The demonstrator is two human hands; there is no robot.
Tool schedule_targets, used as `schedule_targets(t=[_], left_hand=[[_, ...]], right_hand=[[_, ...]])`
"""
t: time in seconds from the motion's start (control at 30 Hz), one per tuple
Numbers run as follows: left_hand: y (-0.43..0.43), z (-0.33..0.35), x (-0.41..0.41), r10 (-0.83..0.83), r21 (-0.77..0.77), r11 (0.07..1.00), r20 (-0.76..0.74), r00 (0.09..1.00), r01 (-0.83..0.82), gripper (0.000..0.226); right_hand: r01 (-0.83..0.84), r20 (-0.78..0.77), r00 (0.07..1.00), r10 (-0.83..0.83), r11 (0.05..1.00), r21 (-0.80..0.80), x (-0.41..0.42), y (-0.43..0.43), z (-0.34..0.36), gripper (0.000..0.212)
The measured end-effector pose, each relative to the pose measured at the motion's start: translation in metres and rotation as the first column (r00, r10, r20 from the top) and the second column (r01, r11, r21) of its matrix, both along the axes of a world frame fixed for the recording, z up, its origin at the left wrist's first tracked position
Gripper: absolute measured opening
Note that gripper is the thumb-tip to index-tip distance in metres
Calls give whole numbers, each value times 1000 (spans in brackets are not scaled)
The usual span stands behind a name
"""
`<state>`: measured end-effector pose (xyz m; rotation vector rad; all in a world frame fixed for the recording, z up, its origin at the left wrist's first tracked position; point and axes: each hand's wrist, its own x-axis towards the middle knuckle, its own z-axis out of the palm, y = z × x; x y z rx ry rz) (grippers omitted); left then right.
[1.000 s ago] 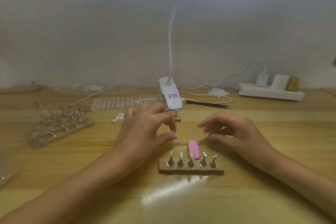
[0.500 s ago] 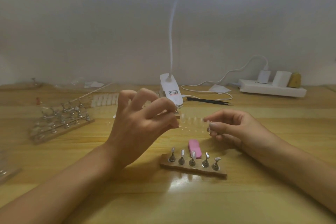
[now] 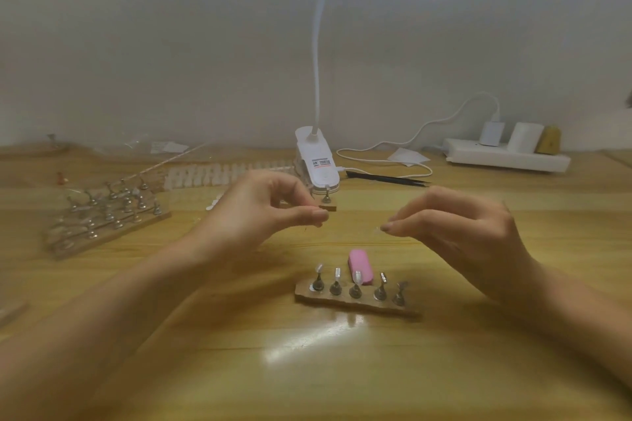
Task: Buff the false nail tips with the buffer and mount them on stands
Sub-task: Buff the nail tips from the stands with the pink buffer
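1. Half a second ago my two hands held a clear strip of tips stretched between them. Now they have drawn apart and nothing spans the gap.
2. The fingers point(image 3: 393, 225) of my right hand point(image 3: 458, 236) are pinched together at their ends on a clear false nail tip point(image 3: 378, 228), which shows only as a faint glint. I judge it was snapped off the strip so it can be worked alone.
3. On my left hand point(image 3: 270, 212) thumb and forefinger are pressed tip to tip, the other fingers curled behind. I cannot tell whether the rest of the strip sits between them.
4. Both hands hover above the wooden desk point(image 3: 376, 386), roughly level with each other.
5. Below the gap lies the pink oblong buffer block point(image 3: 360, 265), untouched, just behind the wooden base with five metal stands point(image 3: 355, 299). Kept this close, buffing and mounting need only a short reach. I cannot tell whether any stand carries a tip yet.
6. Farther back, a row of white nail tips point(image 3: 222, 176) lies beside the white clip lamp point(image 3: 318, 164), whose light falls on the work.
7. A crowded rack of spare metal stands point(image 3: 106, 215) waits at far left. Black tweezers point(image 3: 386, 178) and a white power strip point(image 3: 506, 155) lie at the back right.
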<state>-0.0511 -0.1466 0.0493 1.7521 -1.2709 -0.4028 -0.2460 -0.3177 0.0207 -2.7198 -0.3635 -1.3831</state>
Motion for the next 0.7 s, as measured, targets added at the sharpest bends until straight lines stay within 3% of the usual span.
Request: schedule_targets(t=[0.1, 0.13, 0.2, 0.23, 0.3, 0.37, 0.47, 0.53, 0.6, 0.7], left_hand=[[0, -3, 9, 5, -2, 1000, -57, 998, -5, 32], [1, -4, 10, 34, -40, 999, -34, 999, -35, 33], [1, -5, 10, 87, -123, 989, 40, 995, -81, 33], [1, -6, 9, 91, -150, 986, 75, 993, -78, 31], [0, -8, 7, 64, -165, 985, 113, 992, -44, 30], [0, -13, 4, -5, -137, 990, 74, 997, 15, 28], [-2, -23, -1, -88, -97, 992, -103, 991, 79, 23], [-4, -29, -4, -90, -71, 994, -194, 977, 77, 25], [-3, -32, -5, -102, -50, 995, -251, 963, 92, 26], [-2, -33, -4, -168, -32, 986, -261, 951, 165, 17]], right_hand=[[-13, -37, 999, 21, 977, 212, 1, 1, -2, 13], [14, -69, 998, 12, 934, 358, 2, 0, -2, 10], [103, -182, 983, 20, 761, 640, 3, -4, -1, 15], [183, -260, 965, 4, 701, 690, 3, -7, -2, 19], [358, -419, 903, -94, 702, 615, 4, -14, -7, 28], [433, -488, 854, -181, 766, 475, 3, -14, -8, 31], [292, -543, 839, 12, 834, 469, 4, -6, -2, 38], [221, -655, 747, 114, 887, 406, 7, 1, -4, 37], [190, -706, 701, 99, 929, 319, 11, 4, -9, 32], [204, -656, 751, 72, 920, 335, 11, 4, -11, 19]])
